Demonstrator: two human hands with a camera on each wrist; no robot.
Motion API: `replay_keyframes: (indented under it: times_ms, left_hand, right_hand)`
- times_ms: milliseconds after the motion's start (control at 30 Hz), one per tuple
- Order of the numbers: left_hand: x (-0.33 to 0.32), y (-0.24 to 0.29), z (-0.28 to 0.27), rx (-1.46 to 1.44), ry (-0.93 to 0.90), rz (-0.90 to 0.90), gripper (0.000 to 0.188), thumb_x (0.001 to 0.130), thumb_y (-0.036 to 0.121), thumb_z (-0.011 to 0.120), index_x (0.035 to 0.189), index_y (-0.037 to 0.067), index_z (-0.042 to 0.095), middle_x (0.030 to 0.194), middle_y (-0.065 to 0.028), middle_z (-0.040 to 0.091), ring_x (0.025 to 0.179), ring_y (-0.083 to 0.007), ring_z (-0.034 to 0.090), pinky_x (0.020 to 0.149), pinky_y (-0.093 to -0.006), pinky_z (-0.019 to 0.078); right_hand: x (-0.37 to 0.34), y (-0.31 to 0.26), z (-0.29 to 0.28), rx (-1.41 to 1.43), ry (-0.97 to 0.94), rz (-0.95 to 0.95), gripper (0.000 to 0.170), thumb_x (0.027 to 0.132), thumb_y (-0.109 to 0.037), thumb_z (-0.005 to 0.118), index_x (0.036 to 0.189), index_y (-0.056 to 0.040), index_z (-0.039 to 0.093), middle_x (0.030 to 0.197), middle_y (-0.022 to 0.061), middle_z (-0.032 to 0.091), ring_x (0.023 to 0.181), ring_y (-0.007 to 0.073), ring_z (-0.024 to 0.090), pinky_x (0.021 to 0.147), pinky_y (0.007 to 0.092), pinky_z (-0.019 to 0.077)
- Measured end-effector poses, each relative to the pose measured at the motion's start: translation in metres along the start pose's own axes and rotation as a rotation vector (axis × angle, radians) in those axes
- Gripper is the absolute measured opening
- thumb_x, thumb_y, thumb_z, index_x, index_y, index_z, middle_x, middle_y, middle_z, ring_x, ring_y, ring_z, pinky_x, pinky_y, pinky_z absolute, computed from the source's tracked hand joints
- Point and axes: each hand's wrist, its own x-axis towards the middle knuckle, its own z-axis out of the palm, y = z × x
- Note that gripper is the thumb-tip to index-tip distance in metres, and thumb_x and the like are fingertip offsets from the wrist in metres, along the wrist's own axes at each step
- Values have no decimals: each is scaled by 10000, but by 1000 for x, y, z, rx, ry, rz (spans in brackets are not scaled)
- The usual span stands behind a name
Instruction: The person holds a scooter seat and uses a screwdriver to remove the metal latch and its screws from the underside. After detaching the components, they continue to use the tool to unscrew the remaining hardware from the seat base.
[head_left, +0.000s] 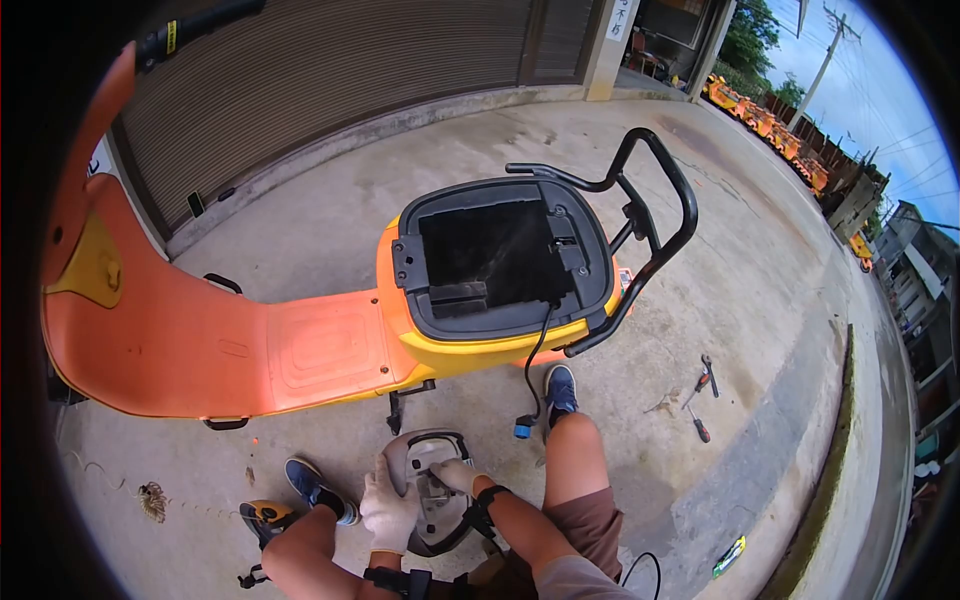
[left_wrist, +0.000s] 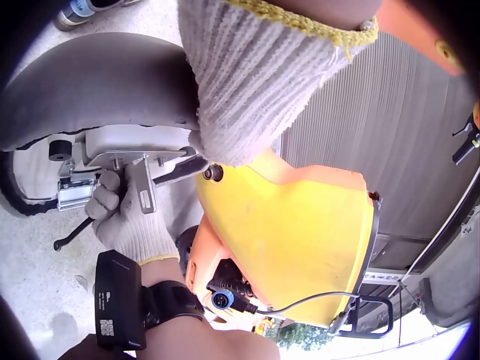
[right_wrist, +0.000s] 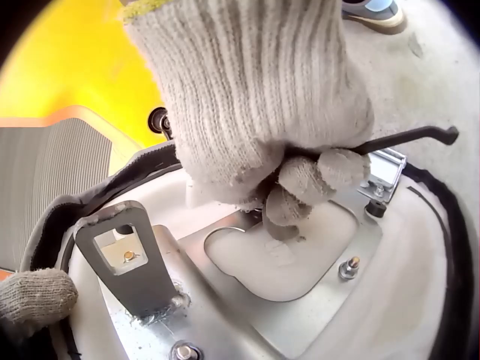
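An upturned scooter seat (head_left: pixel 441 520) lies at the person's lap, its pale underside and metal bracket (right_wrist: pixel 135 259) facing up. My left hand (head_left: pixel 389 508), in a knitted glove, holds the seat by its left side; a gloved fingertip (right_wrist: pixel 34 300) shows at the rim in the right wrist view. Over the bracket, my gloved right hand (right_wrist: pixel 262 112) grips a thin black rod-like tool (right_wrist: pixel 405 140) with a bent end, curled fingers close above the plate. Bolts (right_wrist: pixel 349 268) stand up from the plate. A metal latch plate (left_wrist: pixel 77 193) sits at one end of the seat.
An orange and yellow scooter (head_left: pixel 325 355) stands ahead, its seat compartment (head_left: pixel 490 255) uncovered. From it hangs a cable with a blue connector (head_left: pixel 522 431). Tools (head_left: pixel 704 385) lie on the concrete at the right. A coiled cord (head_left: pixel 152 503) lies at the left.
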Motion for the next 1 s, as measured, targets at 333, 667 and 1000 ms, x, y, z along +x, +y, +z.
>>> replay_keyframes:
  times_ms: [333, 667, 1000]
  left_hand:
    - [2, -2, 0, -3, -8, -21, 810, 821, 330, 682, 1511, 95, 331, 1243, -218, 541, 1085, -381, 616, 890, -426, 533]
    - [-3, 6, -6, -56, 8, 0, 785, 795, 290, 692, 1482, 74, 380, 1236, -267, 563, 1080, -418, 615, 903, -441, 526]
    - [1, 2, -2, -9, -12, -4, 816, 814, 329, 691, 1512, 101, 335, 1214, -216, 549, 1069, -380, 616, 883, -426, 531]
  right_hand:
    - [0, 17, 11, -461, 311, -365, 426, 968, -389, 453, 1008, -38, 691, 994, 250, 675, 980, 408, 638, 863, 502, 483]
    - [11, 8, 3, 140, -27, 110, 611, 957, -501, 397, 1009, 43, 671, 851, 182, 676, 786, 328, 667, 689, 433, 524]
    - [15, 25, 9, -324, 196, -345, 452, 988, -403, 444, 1072, -23, 674, 1017, 234, 684, 964, 399, 658, 860, 474, 496]
